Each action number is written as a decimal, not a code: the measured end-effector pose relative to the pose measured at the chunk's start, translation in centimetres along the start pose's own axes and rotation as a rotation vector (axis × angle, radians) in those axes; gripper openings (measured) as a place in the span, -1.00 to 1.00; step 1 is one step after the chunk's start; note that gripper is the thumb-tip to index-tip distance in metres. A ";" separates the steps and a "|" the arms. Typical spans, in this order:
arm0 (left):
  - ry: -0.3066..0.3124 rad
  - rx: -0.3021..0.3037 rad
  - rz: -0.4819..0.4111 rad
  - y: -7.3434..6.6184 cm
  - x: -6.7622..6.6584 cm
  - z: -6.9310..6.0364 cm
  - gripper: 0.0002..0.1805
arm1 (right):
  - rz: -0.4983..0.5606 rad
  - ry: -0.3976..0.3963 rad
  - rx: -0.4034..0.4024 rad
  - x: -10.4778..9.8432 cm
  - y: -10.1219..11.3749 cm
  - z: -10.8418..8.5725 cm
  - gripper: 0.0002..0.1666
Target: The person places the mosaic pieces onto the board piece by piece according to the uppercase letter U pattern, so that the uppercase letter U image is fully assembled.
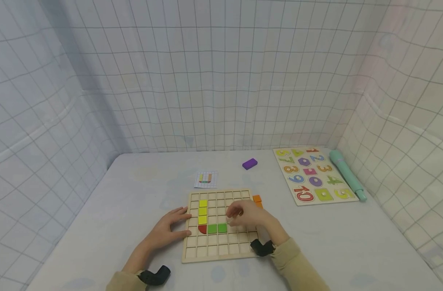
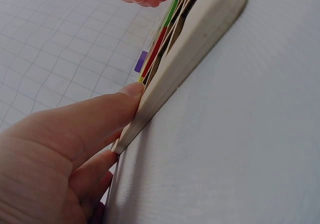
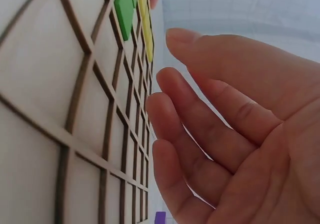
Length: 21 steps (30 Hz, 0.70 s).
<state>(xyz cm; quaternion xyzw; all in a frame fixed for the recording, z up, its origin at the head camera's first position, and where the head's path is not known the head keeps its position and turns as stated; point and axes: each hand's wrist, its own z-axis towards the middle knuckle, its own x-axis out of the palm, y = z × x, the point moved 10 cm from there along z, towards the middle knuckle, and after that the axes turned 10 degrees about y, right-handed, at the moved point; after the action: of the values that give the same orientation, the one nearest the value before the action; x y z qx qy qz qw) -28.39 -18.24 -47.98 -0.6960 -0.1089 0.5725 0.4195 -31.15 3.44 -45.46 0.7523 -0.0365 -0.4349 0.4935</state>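
Board (image 1: 221, 258) bears three yellow tiles (image 1: 202, 211), two green tiles (image 1: 222, 228), one red tile (image 1: 202, 229), with bare cells (image 1: 212, 239) around; left hand (image 1: 165, 229), relaxed, touches its edge (image 1: 185, 244); right hand (image 1: 247, 213), loosely bent, hovers.

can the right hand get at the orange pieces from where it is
Probably yes: the right hand looks empty and the orange pieces lie close beside it, nothing visible blocking them, though it points away from them.

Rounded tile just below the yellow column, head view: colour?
The rounded tile is red; the head view shows it best.
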 end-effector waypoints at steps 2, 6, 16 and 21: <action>-0.001 0.000 0.000 0.1 0.0 0.0 -0.41 | -0.005 -0.003 -0.002 -0.6 -0.1 -0.4 -0.77; -0.004 -0.001 -0.003 0.2 0.1 0.0 -0.41 | -0.036 -0.021 -0.004 -2.1 -0.2 -1.6 -0.77; -0.005 0.004 -0.007 -0.2 -0.1 0.0 -0.41 | -0.067 -0.128 -0.034 -5.2 -1.7 -5.3 -0.77; -0.004 0.010 -0.007 -0.1 -0.2 0.0 -0.41 | -0.066 -0.170 0.010 -5.9 -3.6 -6.9 -0.78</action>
<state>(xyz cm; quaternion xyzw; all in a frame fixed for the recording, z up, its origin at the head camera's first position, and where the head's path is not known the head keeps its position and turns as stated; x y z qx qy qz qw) -28.39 -18.26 -47.77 -0.6923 -0.1093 0.5731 0.4247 -31.42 13.00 -43.63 0.7158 -0.0555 -0.5131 0.4705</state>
